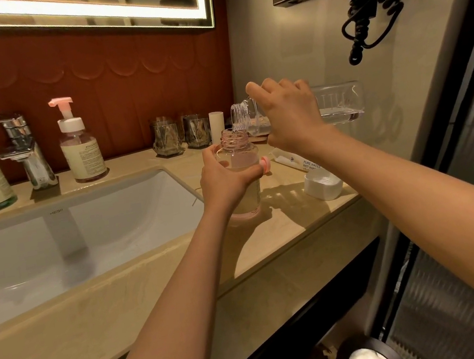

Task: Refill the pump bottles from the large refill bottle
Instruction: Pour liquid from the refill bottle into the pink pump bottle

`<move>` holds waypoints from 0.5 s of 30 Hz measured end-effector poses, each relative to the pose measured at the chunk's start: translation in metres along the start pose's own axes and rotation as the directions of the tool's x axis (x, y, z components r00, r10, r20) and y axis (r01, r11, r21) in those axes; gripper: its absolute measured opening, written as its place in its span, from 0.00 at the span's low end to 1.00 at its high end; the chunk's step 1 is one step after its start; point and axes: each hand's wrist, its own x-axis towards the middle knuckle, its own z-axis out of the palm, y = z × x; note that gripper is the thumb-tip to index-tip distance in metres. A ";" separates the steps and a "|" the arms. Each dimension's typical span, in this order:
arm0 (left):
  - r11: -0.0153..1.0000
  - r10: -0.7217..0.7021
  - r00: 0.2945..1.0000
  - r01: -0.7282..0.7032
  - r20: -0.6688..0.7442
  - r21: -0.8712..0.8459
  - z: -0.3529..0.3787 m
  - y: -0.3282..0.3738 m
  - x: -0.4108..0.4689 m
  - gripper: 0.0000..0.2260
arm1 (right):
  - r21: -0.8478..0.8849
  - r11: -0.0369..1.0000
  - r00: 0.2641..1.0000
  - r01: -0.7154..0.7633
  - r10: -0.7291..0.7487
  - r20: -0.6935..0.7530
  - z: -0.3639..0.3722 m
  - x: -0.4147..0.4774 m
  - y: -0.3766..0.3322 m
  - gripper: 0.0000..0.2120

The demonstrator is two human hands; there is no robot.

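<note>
Both forearms enter from the lower edge, the left forearm [163, 313] nearer the sink [84, 233], the right forearm [414, 183] over the desk [297, 219]. The left grip [223, 178] is curled round the shoulder of the open pump bottle [234, 141], which stands upright on the desk just right of the sink. The right grip [291, 116] is closed round the neck end of the large refill bottle [338, 102], held almost level, with its mouth just above the pump bottle's neck. Contact between the two rims cannot be told.

Clear liquid lies low along the refill bottle's underside. Assessment: it is thin clear plastic, now light, and likely to flex if squeezed. A hold near the neck best controls the spout. The pump bottle looks stiffer and smooth, probably slippery when wet, and its narrow neck leaves little margin, so a shoulder hold is sound.

A white cap [323, 186] lies on the desk nearby. A second pump bottle [82, 153], pump fitted, stands well apart
</note>
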 end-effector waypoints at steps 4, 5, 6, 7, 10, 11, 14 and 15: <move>1.000 -0.003 1.000 0.003 -0.001 -0.003 0.000 0.000 0.000 0.44 | -0.001 1.000 1.000 -0.002 0.002 -0.001 0.000 0.000 0.000 0.34; 1.000 -0.002 1.000 0.002 0.000 -0.004 0.000 0.001 0.000 0.43 | -0.002 1.000 1.000 -0.002 0.002 -0.002 0.000 0.000 0.000 0.34; 1.000 -0.002 1.000 0.002 0.001 -0.006 -0.001 0.001 -0.001 0.43 | -0.006 1.000 1.000 -0.002 0.002 -0.005 0.000 0.000 0.000 0.34; 1.000 0.000 1.000 0.000 0.003 -0.006 -0.001 0.001 -0.001 0.43 | -0.011 1.000 1.000 -0.002 0.002 -0.009 0.000 0.000 0.000 0.34; 1.000 0.001 1.000 -0.001 0.005 -0.008 -0.001 0.000 0.000 0.43 | -0.019 1.000 1.000 0.000 0.000 -0.007 0.000 0.000 0.000 0.34; 1.000 0.000 1.000 0.000 0.004 -0.007 -0.001 0.000 0.000 0.43 | -0.018 1.000 1.000 0.000 0.000 -0.005 0.000 0.000 0.000 0.34; 1.000 -0.002 1.000 0.002 0.002 -0.006 -0.001 0.000 -0.001 0.43 | -0.015 1.000 1.000 -0.001 0.001 -0.004 0.000 0.000 -0.001 0.34; 1.000 -0.003 1.000 0.003 0.001 -0.007 -0.001 0.000 0.000 0.43 | -0.014 1.000 1.000 0.000 0.000 -0.004 0.000 0.000 -0.001 0.34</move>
